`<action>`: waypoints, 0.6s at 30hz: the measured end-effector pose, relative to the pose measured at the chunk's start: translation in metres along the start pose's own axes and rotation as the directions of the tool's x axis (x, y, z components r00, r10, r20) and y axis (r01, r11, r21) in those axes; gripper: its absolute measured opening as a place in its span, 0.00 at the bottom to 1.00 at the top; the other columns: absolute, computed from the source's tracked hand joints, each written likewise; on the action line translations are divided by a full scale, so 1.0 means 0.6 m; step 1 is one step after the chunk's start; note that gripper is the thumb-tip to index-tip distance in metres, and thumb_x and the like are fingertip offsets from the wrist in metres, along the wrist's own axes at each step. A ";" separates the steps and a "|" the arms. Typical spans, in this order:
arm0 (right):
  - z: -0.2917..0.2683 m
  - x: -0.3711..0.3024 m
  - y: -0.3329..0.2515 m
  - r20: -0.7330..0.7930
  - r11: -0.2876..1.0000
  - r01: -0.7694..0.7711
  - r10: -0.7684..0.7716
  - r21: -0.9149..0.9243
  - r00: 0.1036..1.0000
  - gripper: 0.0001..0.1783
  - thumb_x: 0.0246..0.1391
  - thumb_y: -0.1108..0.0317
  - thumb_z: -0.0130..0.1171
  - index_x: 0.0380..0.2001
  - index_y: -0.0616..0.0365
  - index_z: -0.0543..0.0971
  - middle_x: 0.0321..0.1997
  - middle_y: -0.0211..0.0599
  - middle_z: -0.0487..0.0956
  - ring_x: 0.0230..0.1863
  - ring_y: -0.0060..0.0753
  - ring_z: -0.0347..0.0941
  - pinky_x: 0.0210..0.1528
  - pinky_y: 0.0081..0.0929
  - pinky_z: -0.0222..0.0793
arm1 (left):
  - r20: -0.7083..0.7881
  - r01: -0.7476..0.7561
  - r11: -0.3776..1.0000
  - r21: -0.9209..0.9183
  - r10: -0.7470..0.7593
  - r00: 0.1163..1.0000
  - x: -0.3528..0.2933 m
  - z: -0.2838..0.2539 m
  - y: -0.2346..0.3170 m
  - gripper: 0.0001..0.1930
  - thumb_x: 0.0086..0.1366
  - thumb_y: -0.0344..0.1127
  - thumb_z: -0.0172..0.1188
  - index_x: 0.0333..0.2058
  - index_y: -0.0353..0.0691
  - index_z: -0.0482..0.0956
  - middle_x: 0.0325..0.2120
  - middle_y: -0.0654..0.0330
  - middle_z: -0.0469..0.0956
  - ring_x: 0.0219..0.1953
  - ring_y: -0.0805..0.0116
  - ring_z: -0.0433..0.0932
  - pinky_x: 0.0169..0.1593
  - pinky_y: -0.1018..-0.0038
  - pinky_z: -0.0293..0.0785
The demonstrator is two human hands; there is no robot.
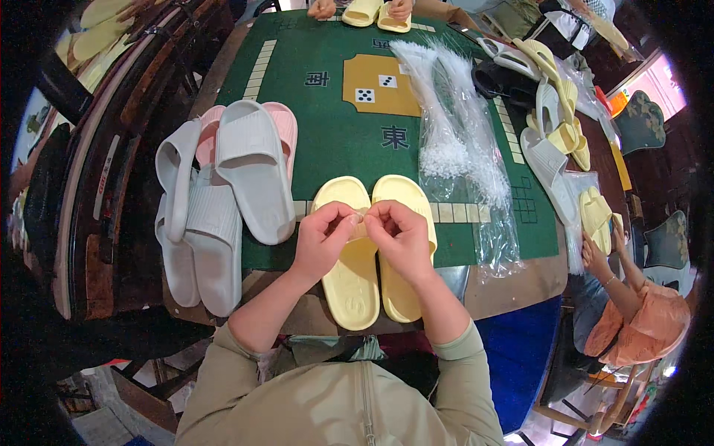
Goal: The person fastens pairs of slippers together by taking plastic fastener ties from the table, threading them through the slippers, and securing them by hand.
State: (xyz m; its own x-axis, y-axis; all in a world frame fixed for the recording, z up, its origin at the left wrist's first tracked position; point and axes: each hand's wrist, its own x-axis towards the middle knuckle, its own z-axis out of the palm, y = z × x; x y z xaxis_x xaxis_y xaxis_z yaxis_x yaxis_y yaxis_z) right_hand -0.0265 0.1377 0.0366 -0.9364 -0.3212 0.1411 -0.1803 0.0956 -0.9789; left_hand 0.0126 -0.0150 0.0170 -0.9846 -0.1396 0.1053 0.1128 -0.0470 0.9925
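Note:
A pair of pale yellow slippers lies side by side at the table's near edge, the left slipper [351, 293] and the right slipper [403, 192] close together. Over their straps my left hand [326, 236] and my right hand [402, 239] meet, thumbs and forefingers pinched. What sits between the fingertips is too small to make out. Both hands partly cover the straps. Right of the slippers, clear plastic bags [483, 212] hold bundles of thin white plastic strands [445, 152].
Grey slippers [256, 175] and pink slippers [284, 134] are piled at left. More grey and yellow slippers [549, 160] line the right side of the green mat [312, 111]. Across the table, another person's hands [400, 9] are at yellow slippers; a person in orange [643, 323] handles a yellow slipper at right.

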 end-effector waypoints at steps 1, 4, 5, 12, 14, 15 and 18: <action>0.001 0.000 0.001 0.001 1.000 0.007 -0.007 -0.013 1.000 0.02 0.54 0.73 0.60 0.29 0.59 0.77 0.22 0.14 0.69 0.22 0.05 0.59 0.23 0.08 0.54 | 0.016 -0.001 1.000 -0.013 0.001 1.000 0.001 -0.002 -0.001 0.04 0.63 0.28 0.55 0.31 0.34 0.76 0.22 0.71 0.71 0.25 0.85 0.66 0.29 0.85 0.63; -0.002 -0.001 -0.001 0.015 1.000 0.001 0.000 -0.029 1.000 0.02 0.54 0.73 0.59 0.28 0.59 0.77 0.21 0.14 0.69 0.22 0.05 0.59 0.23 0.08 0.54 | 0.055 0.023 0.999 -0.027 -0.021 0.998 0.004 -0.006 0.004 0.04 0.62 0.28 0.55 0.30 0.34 0.75 0.22 0.71 0.71 0.25 0.85 0.66 0.29 0.85 0.62; -0.002 -0.001 -0.001 0.017 1.000 0.001 -0.001 -0.029 1.000 0.02 0.54 0.73 0.59 0.28 0.59 0.77 0.22 0.14 0.69 0.22 0.05 0.59 0.23 0.08 0.54 | 0.069 0.019 0.999 -0.028 -0.017 0.997 0.004 -0.007 0.005 0.04 0.62 0.28 0.55 0.30 0.34 0.74 0.22 0.72 0.70 0.25 0.85 0.66 0.29 0.85 0.62; -0.004 0.002 0.003 0.025 0.999 0.001 0.000 -0.041 1.000 0.02 0.54 0.73 0.59 0.29 0.59 0.77 0.22 0.14 0.69 0.22 0.05 0.59 0.23 0.08 0.54 | 0.091 -0.097 0.990 0.101 0.088 0.992 -0.002 -0.003 0.001 0.02 0.61 0.25 0.56 0.30 0.33 0.74 0.24 0.70 0.72 0.26 0.84 0.67 0.29 0.85 0.63; -0.004 0.002 0.001 0.034 1.000 -0.021 0.021 0.017 0.999 0.02 0.55 0.73 0.59 0.29 0.59 0.77 0.23 0.14 0.70 0.23 0.04 0.60 0.23 0.07 0.54 | 0.068 -0.057 0.998 0.038 0.054 0.996 -0.003 0.000 0.001 0.03 0.63 0.27 0.55 0.31 0.33 0.75 0.24 0.70 0.72 0.26 0.85 0.67 0.29 0.85 0.64; -0.005 0.003 0.000 0.036 1.000 -0.019 0.019 0.017 0.999 0.02 0.55 0.73 0.59 0.29 0.59 0.77 0.23 0.14 0.70 0.23 0.04 0.60 0.23 0.07 0.54 | 0.067 -0.058 0.998 0.038 0.056 0.996 -0.002 -0.001 0.001 0.03 0.63 0.27 0.55 0.31 0.33 0.75 0.24 0.70 0.72 0.26 0.85 0.67 0.29 0.85 0.64; -0.010 0.003 -0.001 0.066 0.996 -0.055 0.051 0.067 0.997 0.02 0.55 0.72 0.59 0.31 0.59 0.77 0.23 0.14 0.70 0.24 0.04 0.61 0.25 0.07 0.55 | 0.089 0.032 0.999 -0.041 -0.029 0.996 0.004 -0.006 0.004 0.05 0.65 0.30 0.54 0.32 0.35 0.75 0.23 0.72 0.71 0.26 0.85 0.66 0.30 0.84 0.63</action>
State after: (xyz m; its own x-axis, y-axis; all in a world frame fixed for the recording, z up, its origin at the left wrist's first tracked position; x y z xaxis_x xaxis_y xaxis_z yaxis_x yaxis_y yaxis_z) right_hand -0.0297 0.1428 0.0385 -0.9225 -0.3774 0.0812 -0.1077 0.0494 -0.9930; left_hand 0.0110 -0.0189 0.0196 -0.9954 -0.0499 0.0819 0.0862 -0.0920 0.9920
